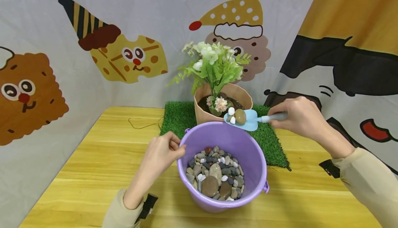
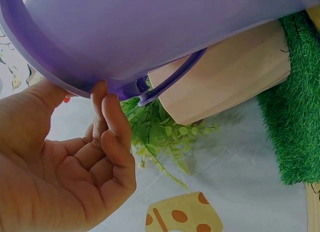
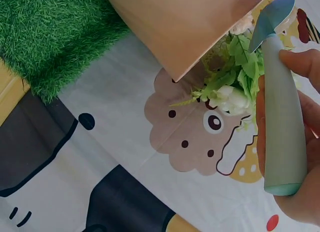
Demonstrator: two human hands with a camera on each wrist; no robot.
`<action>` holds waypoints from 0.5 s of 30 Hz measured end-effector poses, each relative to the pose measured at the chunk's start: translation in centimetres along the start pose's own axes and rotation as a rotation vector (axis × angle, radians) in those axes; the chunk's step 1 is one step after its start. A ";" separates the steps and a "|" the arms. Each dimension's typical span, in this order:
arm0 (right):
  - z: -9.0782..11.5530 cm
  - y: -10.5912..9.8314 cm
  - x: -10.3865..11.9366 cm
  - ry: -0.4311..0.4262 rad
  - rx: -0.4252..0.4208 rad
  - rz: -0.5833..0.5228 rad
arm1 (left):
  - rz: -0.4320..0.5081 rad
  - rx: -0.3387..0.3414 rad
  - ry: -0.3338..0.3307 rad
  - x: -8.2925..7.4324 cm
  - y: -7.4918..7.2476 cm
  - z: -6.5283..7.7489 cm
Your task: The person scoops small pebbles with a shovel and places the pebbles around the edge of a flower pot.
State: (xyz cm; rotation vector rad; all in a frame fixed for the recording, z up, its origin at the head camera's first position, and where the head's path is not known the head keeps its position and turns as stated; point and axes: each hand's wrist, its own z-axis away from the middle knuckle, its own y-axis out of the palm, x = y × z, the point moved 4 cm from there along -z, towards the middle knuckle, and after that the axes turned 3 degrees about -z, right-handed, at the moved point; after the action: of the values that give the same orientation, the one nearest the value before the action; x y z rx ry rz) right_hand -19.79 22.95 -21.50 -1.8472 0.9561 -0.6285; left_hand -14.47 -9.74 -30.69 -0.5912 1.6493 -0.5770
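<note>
Clearly, the right hand (image 1: 296,119) is clamped round the handle of a small trowel (image 1: 252,119), thumb on one side and fingers on the other. The handle is pale grey-green; the light blue blade points left. On the blade sit a rounded brown pebble (image 1: 240,116), white pebbles (image 1: 231,111) and a smaller greyish one. In the head view the blade overlaps the far rim of a lilac bucket (image 1: 255,167); I cannot tell whether the two touch.

The left hand (image 1: 161,153) pinches the bucket's left rim between thumb and fingertips, its other fingers bent. The bucket stands near, on the yellow wooden table (image 1: 102,145). Loose stones (image 1: 214,172) cover its bottom: grey, white, dark and reddish ones, with some larger brown ones towards the near side.

Just beyond the bucket is a peach-coloured pot (image 1: 206,115) with dark soil, green leaves and white flowers (image 1: 209,55); a pale pink blossom (image 1: 221,104) shows low at its near side. The pot is on a green turf mat (image 1: 178,117), which reaches out to its left and right. Left of the mat, a thin dark wire (image 1: 143,127) lies on the table.

Farther off hangs a pale cloth (image 1: 149,7), printed with a cheese (image 1: 124,70) in a striped hat and, at the far left, an orange biscuit figure (image 1: 40,86).
</note>
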 end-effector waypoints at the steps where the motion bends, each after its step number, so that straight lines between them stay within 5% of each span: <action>1: -0.1 0.0 -0.1 0.022 0.012 0.005 | -0.001 0.000 -0.001 0.0 0.0 0.0; 15: -1.3 0.3 -1.5 0.233 0.115 0.020 | -0.007 -0.003 0.004 0.0 0.0 0.0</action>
State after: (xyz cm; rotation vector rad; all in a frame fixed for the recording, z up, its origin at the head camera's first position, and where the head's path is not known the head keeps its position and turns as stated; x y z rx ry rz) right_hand -21.71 23.41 -21.28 -1.6865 1.0648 -0.8821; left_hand -14.44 -9.71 -30.65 -0.5985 1.6526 -0.5805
